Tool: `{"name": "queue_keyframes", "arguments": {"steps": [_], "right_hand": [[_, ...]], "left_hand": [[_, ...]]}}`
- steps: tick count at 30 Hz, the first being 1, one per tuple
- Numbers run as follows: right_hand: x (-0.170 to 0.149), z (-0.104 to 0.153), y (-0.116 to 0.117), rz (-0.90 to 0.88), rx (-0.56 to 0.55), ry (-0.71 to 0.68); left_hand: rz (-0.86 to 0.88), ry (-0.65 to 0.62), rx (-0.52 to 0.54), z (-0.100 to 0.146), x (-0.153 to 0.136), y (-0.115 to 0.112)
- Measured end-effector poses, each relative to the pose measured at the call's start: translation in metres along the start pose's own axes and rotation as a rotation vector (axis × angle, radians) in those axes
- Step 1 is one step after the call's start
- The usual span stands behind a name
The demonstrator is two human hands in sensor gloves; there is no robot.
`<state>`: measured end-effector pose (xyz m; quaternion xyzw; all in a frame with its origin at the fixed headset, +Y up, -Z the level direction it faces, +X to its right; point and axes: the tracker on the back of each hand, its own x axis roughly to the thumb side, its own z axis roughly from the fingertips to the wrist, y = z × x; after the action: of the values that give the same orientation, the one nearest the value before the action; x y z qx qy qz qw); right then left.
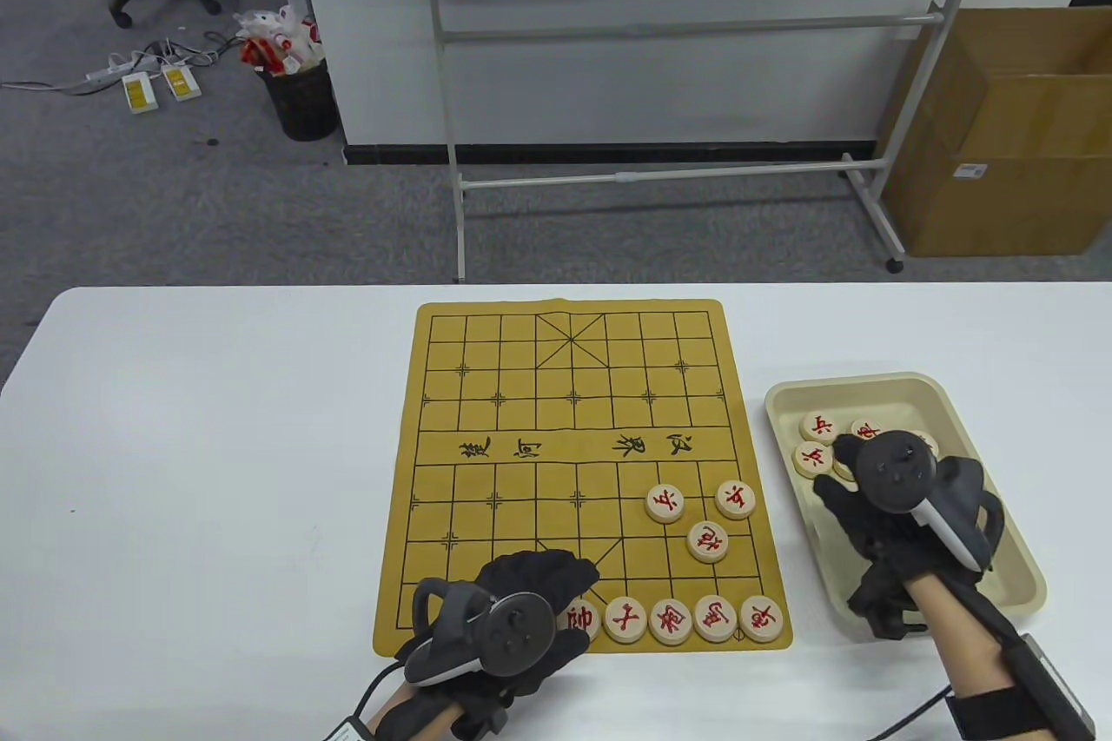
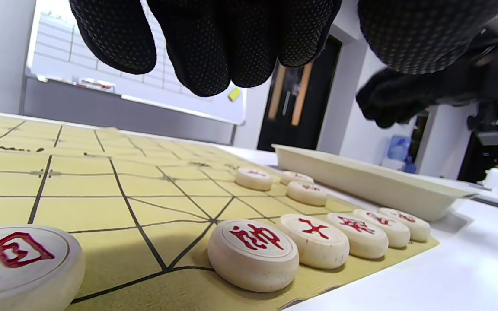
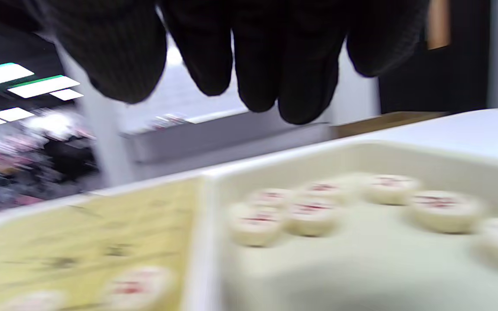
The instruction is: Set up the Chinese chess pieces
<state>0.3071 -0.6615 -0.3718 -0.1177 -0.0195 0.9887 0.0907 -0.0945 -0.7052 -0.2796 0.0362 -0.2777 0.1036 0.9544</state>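
Hovering over the near edge of the board (image 1: 573, 463), the left hand (image 1: 512, 602) hangs with fingers (image 2: 214, 47) loosely spread and nothing between them. Just under it sits one red piece (image 2: 20, 263); a row of five pieces (image 1: 673, 621) runs along the near line to its right, starting with the general (image 2: 253, 252). Three more pieces (image 1: 699, 515) stand further up on the right side of the board. Right of the board lies the tray (image 1: 912, 385) with loose pieces (image 1: 817, 441) at its far end. Over the tray hangs the right hand (image 1: 895, 515); its fingers (image 3: 275, 60) dangle free above the pieces, gripping nothing, though that view is blurred.
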Motion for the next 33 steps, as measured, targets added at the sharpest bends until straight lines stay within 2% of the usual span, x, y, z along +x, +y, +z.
{"name": "queue_keyframes", "arguments": {"steps": [2, 4, 7, 11, 17, 20, 23, 25, 30, 33], "right_hand": [[-0.021, -0.016, 0.013, 0.091, 0.043, 0.133], [-0.039, -0.028, 0.030, 0.173, 0.144, 0.252], [-0.052, -0.034, 0.050, 0.255, 0.194, 0.331], [-0.056, -0.036, 0.062, 0.319, 0.200, 0.340], [-0.053, -0.038, 0.063, 0.354, 0.283, 0.347], [-0.053, -0.040, 0.059, 0.335, 0.237, 0.348], [-0.055, -0.043, 0.063, 0.385, 0.351, 0.380], [-0.054, -0.044, 0.065, 0.402, 0.386, 0.381], [-0.048, -0.045, 0.065, 0.488, 0.316, 0.346], [-0.049, -0.047, 0.071, 0.546, 0.445, 0.373]], "left_hand": [[-0.004, -0.001, -0.001, 0.000, 0.000, 0.000], [-0.003, 0.001, 0.003, 0.000, 0.000, 0.001], [-0.001, 0.007, 0.010, 0.000, -0.002, 0.001], [0.000, 0.016, 0.015, 0.000, -0.003, 0.001], [0.003, 0.020, 0.013, 0.000, -0.004, 0.002], [0.005, 0.022, 0.012, 0.000, -0.005, 0.002], [0.003, 0.021, 0.007, 0.000, -0.005, 0.002], [0.002, 0.021, 0.007, 0.000, -0.005, 0.002], [0.001, 0.023, 0.002, -0.001, -0.005, 0.001], [-0.002, 0.024, -0.005, -0.001, -0.005, 0.001]]}}
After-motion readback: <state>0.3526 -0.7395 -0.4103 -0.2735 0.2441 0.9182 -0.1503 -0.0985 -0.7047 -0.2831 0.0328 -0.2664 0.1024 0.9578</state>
